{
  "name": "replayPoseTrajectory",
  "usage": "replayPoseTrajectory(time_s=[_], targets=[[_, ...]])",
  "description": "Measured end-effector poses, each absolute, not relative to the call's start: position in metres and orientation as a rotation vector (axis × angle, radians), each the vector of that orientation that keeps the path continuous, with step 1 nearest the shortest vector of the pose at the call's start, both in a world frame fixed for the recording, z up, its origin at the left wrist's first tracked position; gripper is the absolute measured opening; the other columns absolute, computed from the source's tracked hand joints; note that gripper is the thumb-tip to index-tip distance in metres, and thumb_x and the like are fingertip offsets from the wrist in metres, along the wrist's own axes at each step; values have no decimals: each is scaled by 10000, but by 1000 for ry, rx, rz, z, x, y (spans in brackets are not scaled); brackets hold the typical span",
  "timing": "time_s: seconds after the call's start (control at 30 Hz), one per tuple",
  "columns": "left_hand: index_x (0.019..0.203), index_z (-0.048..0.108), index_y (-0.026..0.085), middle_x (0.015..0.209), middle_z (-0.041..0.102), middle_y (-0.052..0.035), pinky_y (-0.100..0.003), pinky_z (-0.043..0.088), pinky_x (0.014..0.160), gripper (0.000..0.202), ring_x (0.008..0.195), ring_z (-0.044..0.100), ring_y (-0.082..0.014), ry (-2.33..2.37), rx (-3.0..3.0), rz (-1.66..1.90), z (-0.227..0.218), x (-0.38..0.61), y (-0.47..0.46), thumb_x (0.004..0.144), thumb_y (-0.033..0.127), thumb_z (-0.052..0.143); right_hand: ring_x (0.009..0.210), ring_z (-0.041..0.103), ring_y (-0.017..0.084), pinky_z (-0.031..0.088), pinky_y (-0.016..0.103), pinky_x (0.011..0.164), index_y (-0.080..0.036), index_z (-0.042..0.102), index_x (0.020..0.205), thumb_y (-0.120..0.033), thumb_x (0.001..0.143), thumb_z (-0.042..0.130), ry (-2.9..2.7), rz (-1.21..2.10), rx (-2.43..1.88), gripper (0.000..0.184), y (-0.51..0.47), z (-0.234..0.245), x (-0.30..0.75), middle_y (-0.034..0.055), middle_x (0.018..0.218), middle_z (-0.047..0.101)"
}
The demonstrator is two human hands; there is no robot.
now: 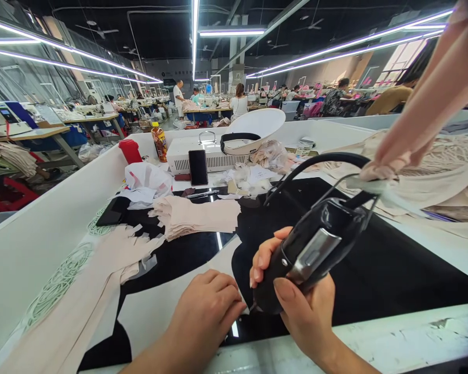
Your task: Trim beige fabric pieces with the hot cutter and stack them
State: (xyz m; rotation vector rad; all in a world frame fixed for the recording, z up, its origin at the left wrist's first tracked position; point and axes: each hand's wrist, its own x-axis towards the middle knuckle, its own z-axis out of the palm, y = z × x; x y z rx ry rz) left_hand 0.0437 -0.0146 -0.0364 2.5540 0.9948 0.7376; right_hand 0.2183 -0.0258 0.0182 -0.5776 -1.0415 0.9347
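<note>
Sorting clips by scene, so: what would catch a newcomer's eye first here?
The right hand grips a black handheld tool low at centre-right, tip down toward the dark sheet, a cord looping up behind it. The left hand rests beside it on the table, and a stack of beige fabric pieces lies behind at centre.

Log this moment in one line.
left hand: curled on white sheet | right hand: grips black tool, tip down | beige stack behind
</note>
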Motion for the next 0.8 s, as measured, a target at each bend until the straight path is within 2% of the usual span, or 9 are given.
replayPoseTrajectory(time_s=[0.13, 0.8], targets=[[951, 688, 220, 1009, 742, 17, -400, 532, 831, 153, 933, 679, -236, 1066, 2522, 679, -38, 47, -15, 956, 113, 797, 646, 660, 140, 613, 257, 561, -283, 629, 1171, -478, 885, 888, -1033, 924, -587, 433, -26, 18, 218, -9, 839, 666], [983, 674, 219, 1037, 744, 18, -385, 532, 846, 149, 954, 682, -220, 1078, 2527, 690, -38, 45, -17, 981, 115, 782, 640, 642, 145, 602, 274, 553, -286, 621, 1185, -476, 897, 874, -1053, 916, -610, 429, -27, 18, 219, -8, 839, 660]])
